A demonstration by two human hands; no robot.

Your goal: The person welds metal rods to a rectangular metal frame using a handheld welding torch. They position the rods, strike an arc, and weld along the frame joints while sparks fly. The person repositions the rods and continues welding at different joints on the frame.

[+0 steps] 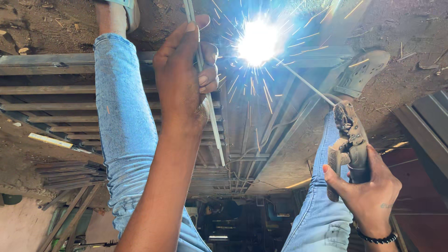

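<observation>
Head view, with the picture apparently turned upside down. The right hand (368, 186) was closed around the handle of an electrode holder (349, 140), whose clamp gripped a thin welding rod (305, 83). The rod slanted away from the holder to a bright white arc (258, 42), which threw sparks over a grey metal frame (46, 59) lying on the dirt ground. The left hand (184, 79) was closed around a bundle of spare rods (207, 98), just beside the arc. How many rods the bundle held could not be told. Two legs in light blue jeans (123, 126) flanked the arc, and a perforated grey shoe (361, 72) rested beyond the holder. A stack of flat steel strips (70, 172) lay well apart from the arc.
</observation>
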